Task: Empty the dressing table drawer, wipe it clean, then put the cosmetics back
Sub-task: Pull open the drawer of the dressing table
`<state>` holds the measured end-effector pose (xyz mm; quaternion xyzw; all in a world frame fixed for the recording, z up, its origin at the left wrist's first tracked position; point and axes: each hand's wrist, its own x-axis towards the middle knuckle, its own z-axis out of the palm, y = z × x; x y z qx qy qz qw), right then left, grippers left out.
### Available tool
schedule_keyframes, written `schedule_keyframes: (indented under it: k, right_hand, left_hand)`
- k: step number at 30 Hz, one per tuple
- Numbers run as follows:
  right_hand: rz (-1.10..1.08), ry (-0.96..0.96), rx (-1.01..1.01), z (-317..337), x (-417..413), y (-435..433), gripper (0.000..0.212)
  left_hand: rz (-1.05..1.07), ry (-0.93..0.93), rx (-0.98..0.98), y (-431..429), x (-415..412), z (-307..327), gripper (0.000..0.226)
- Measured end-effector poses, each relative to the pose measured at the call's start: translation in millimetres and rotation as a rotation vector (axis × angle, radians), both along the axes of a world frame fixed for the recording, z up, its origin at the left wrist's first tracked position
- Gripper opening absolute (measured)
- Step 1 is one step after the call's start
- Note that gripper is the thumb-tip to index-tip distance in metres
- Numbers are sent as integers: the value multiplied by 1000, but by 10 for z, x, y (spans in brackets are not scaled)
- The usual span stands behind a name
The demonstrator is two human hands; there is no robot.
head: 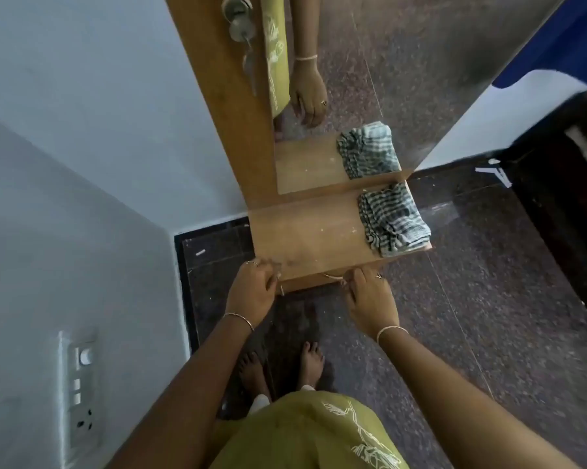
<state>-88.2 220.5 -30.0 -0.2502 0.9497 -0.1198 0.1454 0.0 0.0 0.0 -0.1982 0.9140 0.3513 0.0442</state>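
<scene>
Your left hand (254,289) curls at the desk's (305,231) near left corner, its hold unclear, your right hand (370,296) pinches the handle (334,276) of the shut drawer (305,285) below the near edge, and a checked cloth (392,220) lies at the far right.

head view, steeply downward, close over dressing table top (305,235).

Checked cloth (393,220) on wooden dressing-table top (305,235)
</scene>
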Motion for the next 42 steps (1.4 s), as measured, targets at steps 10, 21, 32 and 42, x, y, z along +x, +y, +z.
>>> schedule_keyframes:
  k: [10, 21, 32, 42]
  right_hand:
    - [187, -200, 233, -389, -189, -20, 60]
    - [212, -314, 202, -687, -245, -171, 65]
    - [20, -385, 142, -705, -106, -148, 53]
    - [-42, -167, 52, -537, 528, 257, 24]
  left_hand:
    - [-16, -35, -132, 184, 37, -239, 27]
    - [-89, -30, -198, 237, 140, -415, 32]
    - [-13, 59, -286, 303, 392, -541, 27]
    - [-296, -197, -142, 390, 420, -651, 27]
